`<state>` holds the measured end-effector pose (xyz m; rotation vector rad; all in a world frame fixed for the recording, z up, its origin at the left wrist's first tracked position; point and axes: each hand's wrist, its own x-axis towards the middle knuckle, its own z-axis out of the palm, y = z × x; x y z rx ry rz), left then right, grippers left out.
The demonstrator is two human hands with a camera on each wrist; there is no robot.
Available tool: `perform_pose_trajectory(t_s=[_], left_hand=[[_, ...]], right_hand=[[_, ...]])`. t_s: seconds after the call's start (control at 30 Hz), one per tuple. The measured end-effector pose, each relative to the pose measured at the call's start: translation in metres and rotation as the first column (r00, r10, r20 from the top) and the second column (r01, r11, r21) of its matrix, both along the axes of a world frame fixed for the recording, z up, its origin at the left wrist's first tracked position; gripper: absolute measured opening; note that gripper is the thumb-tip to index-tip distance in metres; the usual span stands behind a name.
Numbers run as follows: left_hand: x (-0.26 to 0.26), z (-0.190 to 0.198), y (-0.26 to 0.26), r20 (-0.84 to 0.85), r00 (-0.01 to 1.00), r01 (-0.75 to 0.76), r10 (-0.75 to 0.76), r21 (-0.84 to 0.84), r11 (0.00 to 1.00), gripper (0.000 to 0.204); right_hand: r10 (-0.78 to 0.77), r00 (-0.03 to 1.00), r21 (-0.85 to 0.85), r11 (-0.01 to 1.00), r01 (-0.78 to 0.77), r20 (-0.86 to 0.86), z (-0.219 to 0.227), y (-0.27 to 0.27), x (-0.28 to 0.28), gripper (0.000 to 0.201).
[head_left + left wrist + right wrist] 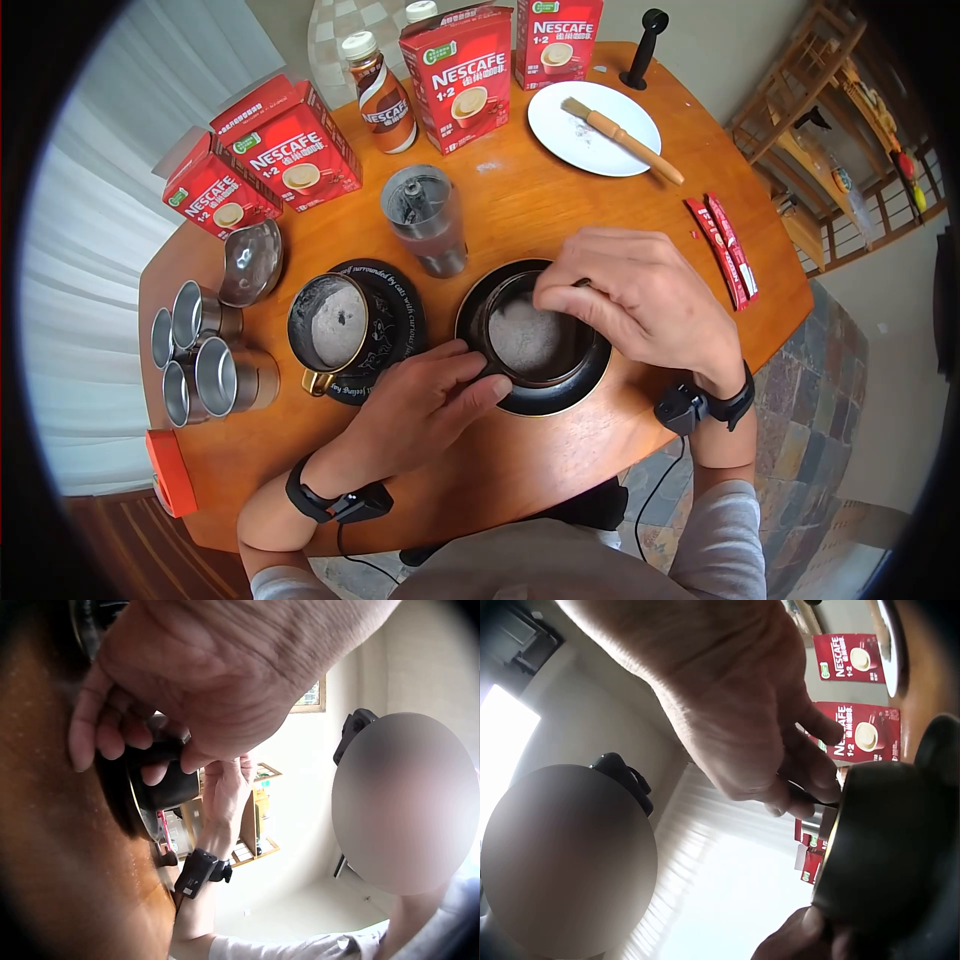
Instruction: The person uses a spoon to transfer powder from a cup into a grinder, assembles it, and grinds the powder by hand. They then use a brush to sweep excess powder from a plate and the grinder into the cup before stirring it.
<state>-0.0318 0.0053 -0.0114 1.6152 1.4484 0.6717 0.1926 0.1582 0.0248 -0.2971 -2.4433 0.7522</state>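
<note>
A black gold-rimmed cup (525,340) sits on a black saucer (590,375) with a gold edge, greyish-white powder inside it. At its left side, my left hand (425,405) pinches the handle between thumb and fingers. Over the cup's right rim, my right hand (640,300) pinches a thin dark spoon (804,789), whose lower end is hidden in the cup. Left of these stands a second black cup (298,335) with a gold handle and similar powder, on a black printed coaster (400,310). Behind the cups is a clear grinder body (440,245) with a metal top.
Metal cups (225,375) and a glass bowl (252,262) stand left. Red Nescafe boxes (460,80) and a brown bottle (385,100) line the back. A white plate (560,150) bears a wooden brush (625,138). Red sachets (722,250) lie right, near the table edge.
</note>
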Motion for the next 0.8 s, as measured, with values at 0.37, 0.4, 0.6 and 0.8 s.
perform_pose_trajectory(t_s=[0.37, 0.4, 0.6, 0.8], left_hand=[[0.0007, -0.0007, 0.0003, 0.021, 1.0, 0.001, -0.001, 0.012, 1.0, 0.036], [0.0006, 0.0006, 0.0002, 0.019, 1.0, 0.002, -0.002, 0.007, 1.0, 0.036], [0.0004, -0.0004, -0.0003, 0.016, 1.0, -0.003, 0.003, 0.001, 1.0, 0.036], [0.0008, -0.0028, 0.0001, 0.016, 1.0, -0.013, 0.013, 0.012, 1.0, 0.037]], right_hand=[[-0.022, 0.999, -0.004, 1.0, 0.022, -0.033, -0.0009, -0.002, -0.0029, 0.014], [0.008, 0.999, -0.027, 1.0, -0.009, -0.04, -0.002, -0.0015, -0.0031, 0.014], [0.09, 0.996, -0.067, 0.994, -0.091, -0.025, -0.0009, -0.0003, 0.0009, 0.013], [0.08, 0.997, -0.081, 0.994, -0.08, -0.004, 0.0005, 0.0014, 0.0036, 0.013]])
